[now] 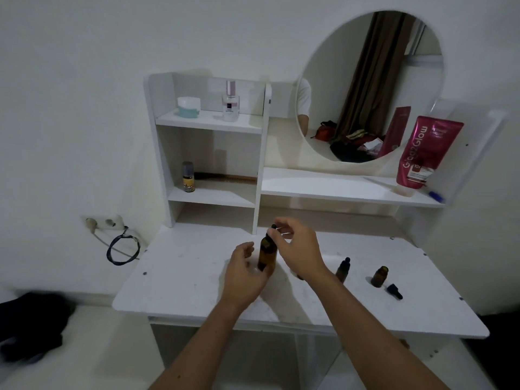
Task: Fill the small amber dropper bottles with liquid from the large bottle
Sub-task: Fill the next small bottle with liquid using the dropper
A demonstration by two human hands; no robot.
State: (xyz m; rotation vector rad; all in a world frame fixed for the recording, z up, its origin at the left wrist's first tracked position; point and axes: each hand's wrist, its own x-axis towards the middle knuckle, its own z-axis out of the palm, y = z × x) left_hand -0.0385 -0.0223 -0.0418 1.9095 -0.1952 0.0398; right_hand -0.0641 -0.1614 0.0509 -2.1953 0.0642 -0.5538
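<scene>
large bottle (266, 253) upright, left hand (244, 273) cupping base, right hand (298, 249) pinching cap

The large bottle (267, 253) was amber with a black cap. The vanity table (180, 280) was white. The lotion tube (425, 152) was magenta with pale lettering.

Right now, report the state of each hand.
Left hand: fingers curled round the large amber glass bottle.
Right hand: pinching the bottle's black dropper cap.
</scene>
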